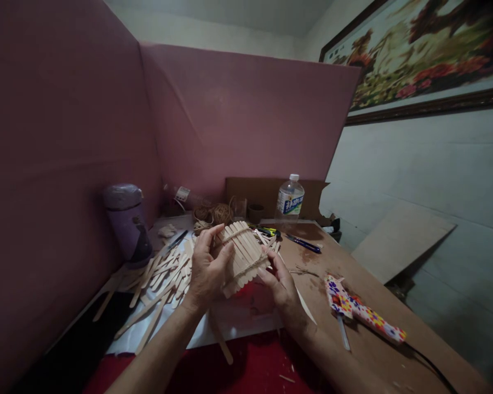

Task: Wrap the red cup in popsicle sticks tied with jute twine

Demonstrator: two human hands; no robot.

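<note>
Between my two hands, raised above the table, is a popsicle-stick panel, made of several sticks side by side with twine bands across both ends. My left hand grips its left edge, thumb lying over the front. At the lower right corner, my right hand pinches the panel near the lower twine band. The panel is tilted, and its back is hidden from me. Loose popsicle sticks lie in a heap left of my left hand.
A flower-patterned glue gun with a cord lies at right. Behind stand a plastic bottle and balls of twine. Snips and a yellow-black cutter lie near the bottle. A purple tumbler stands left, beside pink partition walls.
</note>
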